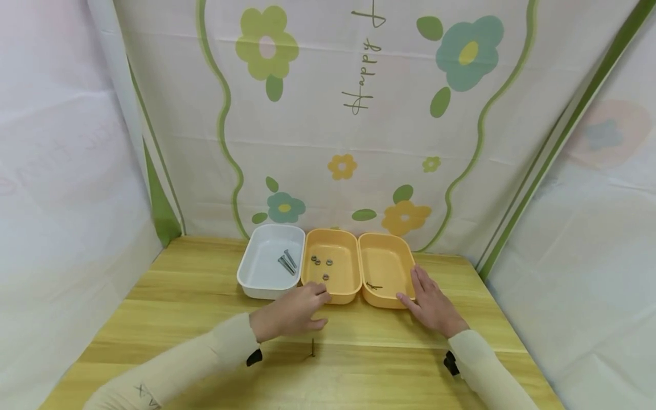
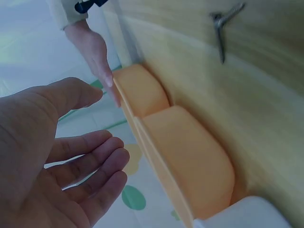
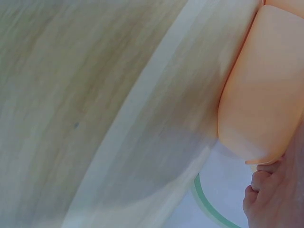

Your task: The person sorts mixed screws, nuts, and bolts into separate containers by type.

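Note:
My left hand (image 1: 294, 310) hovers by the near wall of the middle orange tray (image 1: 342, 297). In the left wrist view its fingers (image 2: 90, 159) are loosely bent, the thumb apart, with nothing between them. Several nuts (image 1: 329, 262) lie in that tray. The right hand (image 1: 433, 302) rests against the right orange tray (image 1: 386, 245), thumb at the near rim and straight fingers along the right side. Small dark screws (image 1: 374, 286) lie inside this tray, near its left corner. On the table, a single screw (image 1: 313, 347) stands upright on its head, close below my left hand.
A white tray (image 1: 258, 287) with several silver bolts (image 1: 288, 263) adjoins the middle tray on the left. All the trays stand in a row at the back of the wooden table (image 1: 359, 376). A flower-patterned cloth (image 1: 307, 125) hangs behind, with white cloth on both sides.

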The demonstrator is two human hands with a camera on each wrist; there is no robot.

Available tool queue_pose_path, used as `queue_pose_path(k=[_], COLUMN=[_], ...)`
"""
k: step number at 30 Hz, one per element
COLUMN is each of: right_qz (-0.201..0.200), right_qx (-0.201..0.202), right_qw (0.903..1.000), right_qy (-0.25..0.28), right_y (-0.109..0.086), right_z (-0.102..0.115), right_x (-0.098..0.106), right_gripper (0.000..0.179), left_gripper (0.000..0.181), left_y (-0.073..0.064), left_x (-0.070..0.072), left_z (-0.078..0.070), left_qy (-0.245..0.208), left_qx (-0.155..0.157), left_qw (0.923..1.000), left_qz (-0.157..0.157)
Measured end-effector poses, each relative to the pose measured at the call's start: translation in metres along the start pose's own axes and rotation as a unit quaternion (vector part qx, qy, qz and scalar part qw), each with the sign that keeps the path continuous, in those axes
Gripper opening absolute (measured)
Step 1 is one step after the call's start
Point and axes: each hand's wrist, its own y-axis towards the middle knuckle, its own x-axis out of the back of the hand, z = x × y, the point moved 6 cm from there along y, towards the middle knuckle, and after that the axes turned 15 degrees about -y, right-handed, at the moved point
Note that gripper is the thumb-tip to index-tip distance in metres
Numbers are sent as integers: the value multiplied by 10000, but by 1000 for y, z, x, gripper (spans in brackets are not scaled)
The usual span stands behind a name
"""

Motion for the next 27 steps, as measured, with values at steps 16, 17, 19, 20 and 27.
queue_pose_path(k=[16,17,19,20,27], right_qz=[124,136,141,146,137], right_qx=[-78,-86,-91,-93,-96], right_qw=[9998,9998,9998,9998,9998], right_qy=[114,128,135,129,97], right_y=[0,0,1,1,1], right_z=[-1,-2,-3,-3,-5], right_x=[-7,-7,-8,-8,-7], right_gripper=[94,94,94,94,94], left_gripper=[22,21,19,18,17], left_y=[-54,-56,-60,-61,-65], left_x=[-49,-51,-55,-57,-69], left_z=[11,11,11,12,15], left_qy=[-1200,-1262,-1345,-1396,-1658], left_qx=[751,780,824,847,959], left_qw=[9888,9877,9863,9853,9803], left_qz=[478,486,489,500,488])
